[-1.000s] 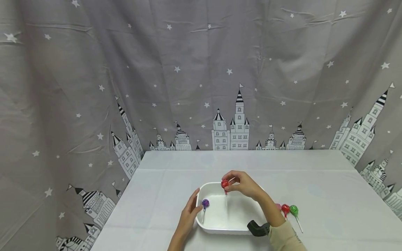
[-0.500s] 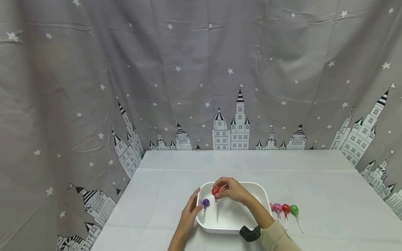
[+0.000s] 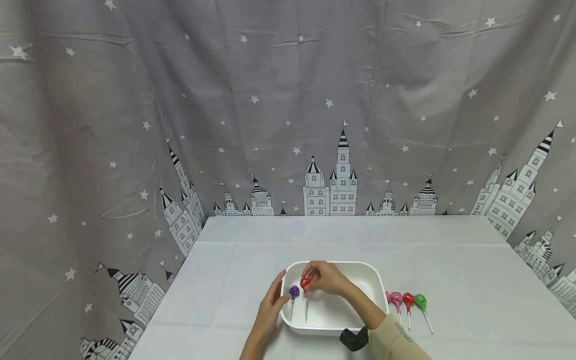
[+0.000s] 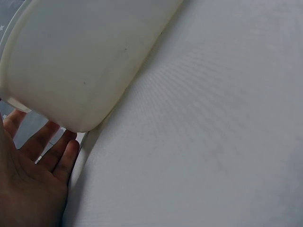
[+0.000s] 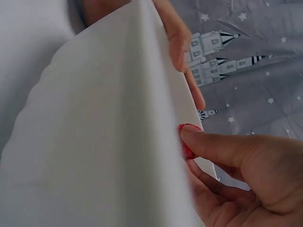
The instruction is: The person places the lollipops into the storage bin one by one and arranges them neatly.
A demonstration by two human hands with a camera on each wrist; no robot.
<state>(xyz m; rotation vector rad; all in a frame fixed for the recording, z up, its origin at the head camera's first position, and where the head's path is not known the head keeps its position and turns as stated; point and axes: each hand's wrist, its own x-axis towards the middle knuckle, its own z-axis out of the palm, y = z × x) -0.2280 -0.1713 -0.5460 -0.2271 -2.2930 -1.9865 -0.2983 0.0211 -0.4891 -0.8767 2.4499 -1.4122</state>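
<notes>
A white plastic tray (image 3: 335, 311) sits near the front of the table. My left hand (image 3: 269, 307) holds its left side, thumb over the rim; in the left wrist view the fingers (image 4: 60, 153) lie along the outside wall. Inside the tray, a purple lollipop (image 3: 294, 291) lies at the left, next to the left thumb. My right hand (image 3: 328, 280) reaches in and pinches a red lollipop (image 3: 305, 283) by its wrapped head, its stick pointing toward me. In the right wrist view the tray wall hides much of that red head (image 5: 188, 150) between thumb and fingers.
Right of the tray, a row of lollipops lies on the white table (image 3: 468, 280): pink ones (image 3: 396, 298), a red one (image 3: 408, 299) and a green one (image 3: 420, 301). A grey castle-print curtain (image 3: 270, 100) hangs behind the table.
My right hand has moved left and down into the tray with the red lollipop, bringing it beside the purple one. The left hand has stayed at the tray's left side.
</notes>
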